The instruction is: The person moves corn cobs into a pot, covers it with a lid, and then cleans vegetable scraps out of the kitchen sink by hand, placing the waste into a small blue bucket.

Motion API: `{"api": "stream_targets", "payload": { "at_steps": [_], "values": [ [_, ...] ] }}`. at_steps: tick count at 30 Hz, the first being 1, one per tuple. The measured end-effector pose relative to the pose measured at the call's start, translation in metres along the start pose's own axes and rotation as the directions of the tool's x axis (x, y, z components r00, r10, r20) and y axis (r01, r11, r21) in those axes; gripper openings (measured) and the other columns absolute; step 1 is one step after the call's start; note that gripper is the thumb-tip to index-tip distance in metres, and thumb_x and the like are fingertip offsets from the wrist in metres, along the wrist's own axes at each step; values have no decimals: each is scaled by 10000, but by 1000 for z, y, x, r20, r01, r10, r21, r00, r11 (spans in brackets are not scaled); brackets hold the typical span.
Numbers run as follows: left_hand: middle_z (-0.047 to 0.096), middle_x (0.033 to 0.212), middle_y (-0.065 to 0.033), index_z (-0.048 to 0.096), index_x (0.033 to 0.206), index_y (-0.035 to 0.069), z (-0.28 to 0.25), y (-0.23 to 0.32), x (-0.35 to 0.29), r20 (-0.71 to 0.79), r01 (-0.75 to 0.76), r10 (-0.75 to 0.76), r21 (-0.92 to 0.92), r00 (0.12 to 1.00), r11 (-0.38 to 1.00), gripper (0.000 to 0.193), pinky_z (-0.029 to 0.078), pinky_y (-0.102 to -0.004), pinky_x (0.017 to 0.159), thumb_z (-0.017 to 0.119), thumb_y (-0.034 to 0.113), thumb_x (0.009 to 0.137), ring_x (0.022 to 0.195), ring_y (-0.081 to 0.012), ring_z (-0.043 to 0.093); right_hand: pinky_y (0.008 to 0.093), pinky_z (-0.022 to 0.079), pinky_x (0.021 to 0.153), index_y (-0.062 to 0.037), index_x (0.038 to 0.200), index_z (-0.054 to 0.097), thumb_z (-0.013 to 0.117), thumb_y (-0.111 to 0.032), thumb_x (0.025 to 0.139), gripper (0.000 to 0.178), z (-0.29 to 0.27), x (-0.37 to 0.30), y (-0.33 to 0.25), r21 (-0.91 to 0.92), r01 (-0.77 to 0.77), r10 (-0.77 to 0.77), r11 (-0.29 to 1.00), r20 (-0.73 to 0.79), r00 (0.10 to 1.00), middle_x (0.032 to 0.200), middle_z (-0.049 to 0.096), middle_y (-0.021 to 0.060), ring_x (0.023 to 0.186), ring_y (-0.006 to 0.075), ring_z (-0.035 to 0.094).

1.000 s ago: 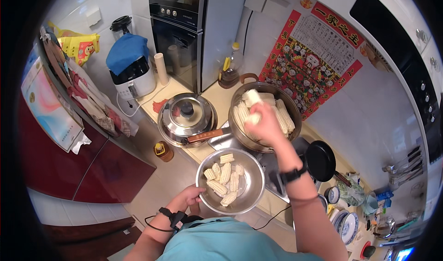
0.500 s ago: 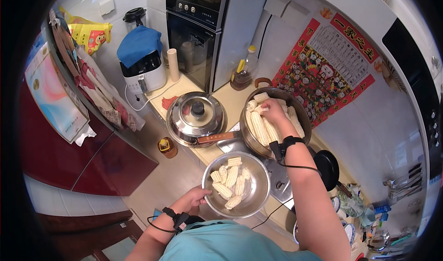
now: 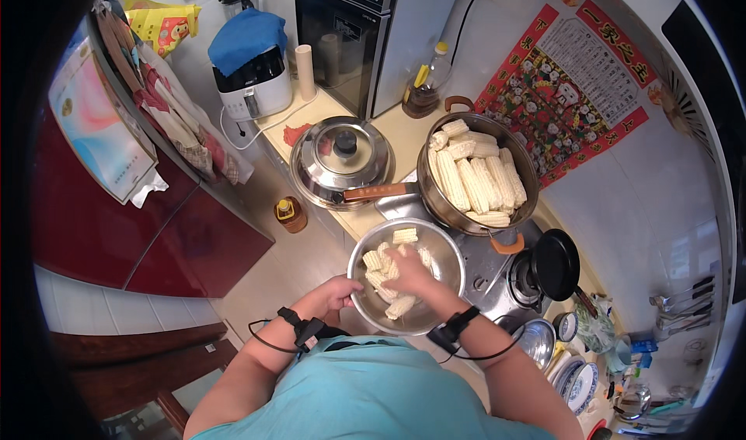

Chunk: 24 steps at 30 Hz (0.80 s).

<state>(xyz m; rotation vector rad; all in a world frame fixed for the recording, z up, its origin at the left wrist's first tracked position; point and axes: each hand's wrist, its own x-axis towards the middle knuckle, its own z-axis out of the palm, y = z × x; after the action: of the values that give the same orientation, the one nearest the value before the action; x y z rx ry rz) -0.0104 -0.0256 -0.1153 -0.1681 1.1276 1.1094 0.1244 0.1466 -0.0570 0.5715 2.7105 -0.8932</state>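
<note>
A steel bowl [image 3: 454, 284] with several short pieces of white corn is held close to my body. My left hand [image 3: 340, 292] grips its left rim, thumb on the edge. Inside the bowl, my right hand [image 3: 413, 273] closes thumb and fingers round a corn piece [image 3: 393, 267]; its fingertips are partly hidden among the other pieces. Beyond the bowl to the right, a deep steel pot [image 3: 443, 207] with brown side handles is heaped with white corn cobs [image 3: 480, 183], some whole-length and some short.
Left of the pot stands a lidded pan [image 3: 342, 160], its wooden handle pointing toward the pot. A small black frying pan [image 3: 556, 265] sits by the burner at right. Bowls and plates [image 3: 579, 385] crowd the lower right. An oil bottle [image 3: 290, 214] stands on the floor.
My right hand has left the corn in the pot and come down into the bowl. My left hand keeps its hold on the rim. The view has shifted, showing the whole pot.
</note>
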Motion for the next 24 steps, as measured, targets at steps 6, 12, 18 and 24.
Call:
{"api": "stream_targets", "payload": {
  "at_steps": [6, 12, 18, 24],
  "values": [
    [624, 773, -96, 527, 1031, -31, -14, -12, 7, -82, 2, 0, 19, 997, 1000, 175, 535, -289, 437, 534, 44, 873, 548, -202, 625, 590, 423, 889, -251, 1333, 394, 796, -289, 608, 830, 13, 8, -54, -220, -73, 51, 973, -104, 993, 1396, 318, 110, 1248, 398, 335],
    [625, 803, -114, 524, 1044, -46, -12, -20, 16, -9, 8, -8, 13, 1000, 1000, 181, 572, -318, 522, 498, 25, 879, 597, -218, 637, 582, 387, 933, -224, 1340, 406, 799, -250, 576, 859, 51, 26, -28, -302, 13, -51, 953, -117, 992, 1411, 321, 98, 1273, 355, 341],
    [606, 834, -125, 489, 1030, -60, -32, -27, 32, 69, 27, -20, -105, 997, 994, 163, 594, -366, 653, 464, -9, 877, 685, -231, 651, 635, 382, 853, -232, 1335, 422, 763, -211, 577, 832, 21, 7, -29, -208, 146, -160, 967, -53, 986, 1437, 321, 64, 1227, 332, 378],
    [611, 806, -109, 529, 971, -49, -33, -23, 35, 59, 23, -20, -58, 998, 998, 125, 592, -364, 639, 485, 28, 883, 667, -228, 645, 550, 416, 859, -209, 1310, 443, 752, -209, 566, 805, 23, 11, -26, -174, 138, -162, 975, -134, 978, 1407, 366, 91, 1154, 342, 440]
  ]
}}
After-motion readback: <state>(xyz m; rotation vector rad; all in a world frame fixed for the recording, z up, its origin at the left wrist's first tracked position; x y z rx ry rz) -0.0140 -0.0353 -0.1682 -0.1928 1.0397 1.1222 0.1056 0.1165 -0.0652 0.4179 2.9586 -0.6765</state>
